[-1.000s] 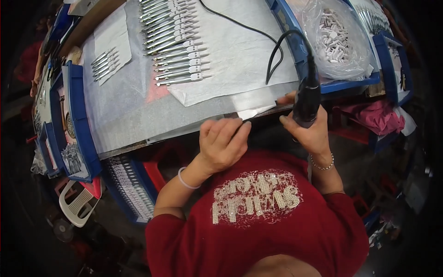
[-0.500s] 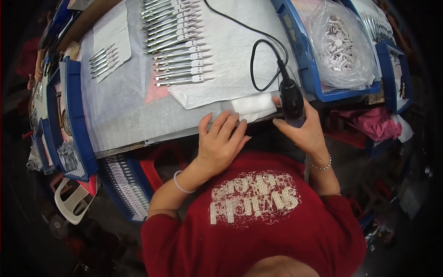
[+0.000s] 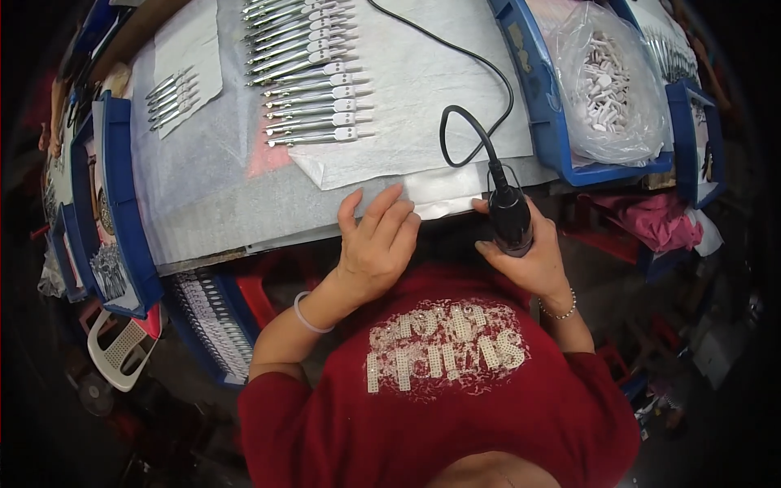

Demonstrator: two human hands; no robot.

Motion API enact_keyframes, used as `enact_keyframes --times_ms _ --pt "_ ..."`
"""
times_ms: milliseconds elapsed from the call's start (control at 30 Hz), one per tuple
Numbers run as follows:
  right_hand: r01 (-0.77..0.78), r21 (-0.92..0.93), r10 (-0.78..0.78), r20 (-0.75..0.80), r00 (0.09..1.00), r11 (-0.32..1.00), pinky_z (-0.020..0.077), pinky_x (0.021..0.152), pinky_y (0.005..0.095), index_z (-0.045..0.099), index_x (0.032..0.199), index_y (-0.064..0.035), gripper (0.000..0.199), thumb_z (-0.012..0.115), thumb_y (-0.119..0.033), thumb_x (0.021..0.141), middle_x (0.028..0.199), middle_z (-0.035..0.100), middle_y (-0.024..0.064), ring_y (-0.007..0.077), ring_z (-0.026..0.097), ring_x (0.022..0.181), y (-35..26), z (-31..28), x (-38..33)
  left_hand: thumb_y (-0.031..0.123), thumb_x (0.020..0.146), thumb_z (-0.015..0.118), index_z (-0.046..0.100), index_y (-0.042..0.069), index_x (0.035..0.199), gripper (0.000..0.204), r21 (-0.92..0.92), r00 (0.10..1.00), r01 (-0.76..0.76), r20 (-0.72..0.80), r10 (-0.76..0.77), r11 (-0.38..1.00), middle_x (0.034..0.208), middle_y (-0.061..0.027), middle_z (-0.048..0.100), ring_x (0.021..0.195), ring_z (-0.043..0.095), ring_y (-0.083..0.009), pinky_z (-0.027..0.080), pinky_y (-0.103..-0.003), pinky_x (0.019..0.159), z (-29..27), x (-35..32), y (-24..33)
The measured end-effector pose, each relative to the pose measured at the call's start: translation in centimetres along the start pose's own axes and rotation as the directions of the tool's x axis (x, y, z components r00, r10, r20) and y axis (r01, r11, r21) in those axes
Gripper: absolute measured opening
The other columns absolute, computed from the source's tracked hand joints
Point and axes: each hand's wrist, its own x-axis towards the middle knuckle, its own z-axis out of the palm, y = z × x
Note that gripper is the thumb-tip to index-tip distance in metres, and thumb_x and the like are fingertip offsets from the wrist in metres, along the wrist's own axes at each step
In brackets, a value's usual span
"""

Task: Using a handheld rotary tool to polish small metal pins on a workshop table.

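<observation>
Two hands worked at the near edge of the table (image 3: pixel 244 211), one flat on it, one gripping a black tool.

Far left of the tool (image 3: pixel 511 221) stood blue bins (image 3: pixel 122 203), and a row of metal pieces (image 3: pixel 313 89) lay on white paper up and left of it. The left hand (image 3: pixel 376 244) rested just left of the tool, fingers spread and flat on a shiny strip (image 3: pixel 443 195) at the table edge, pinching nothing. The right hand (image 3: pixel 533 256) was closed around the tool, which stood upright at the edge. Its cord (image 3: pixel 455 122) looped up over the paper. Right of the tool was a blue bin with a bag (image 3: pixel 606 81) of white parts.
</observation>
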Motion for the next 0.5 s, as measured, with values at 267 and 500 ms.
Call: enact_keyframes --times_ms 267,500 --pt "0.122 0.409 -0.072 -0.134 0.988 0.904 0.0439 0.066 0.0171 0.054 0.108 -0.0004 0.043 0.076 -0.01 0.072 0.106 0.066 0.0095 0.0046 0.056 0.075 0.4 0.8 -1.4 -0.001 0.068 0.065 0.063 0.005 0.092 0.025 -0.352 0.986 -0.059 -0.165 0.0 0.934 0.096 -0.0098 0.062 0.094 0.061 -0.0275 0.043 -0.042 0.087 -1.6 0.6 0.0" --pt "0.63 0.51 -0.76 0.073 0.646 0.585 0.0468 0.063 0.0417 0.036 0.128 -0.0061 0.054 0.067 -0.02 0.085 0.109 0.055 0.0227 0.0246 0.06 0.07 -1.0 -7.0 -1.2 0.016 0.093 0.052 0.06 -0.003 0.107 0.025 -0.676 0.974 0.011 -0.16 0.161 -0.737 0.106 -0.016 0.056 0.093 0.057 -0.0295 0.041 -0.034 0.089 -7.2 10.1 7.6"
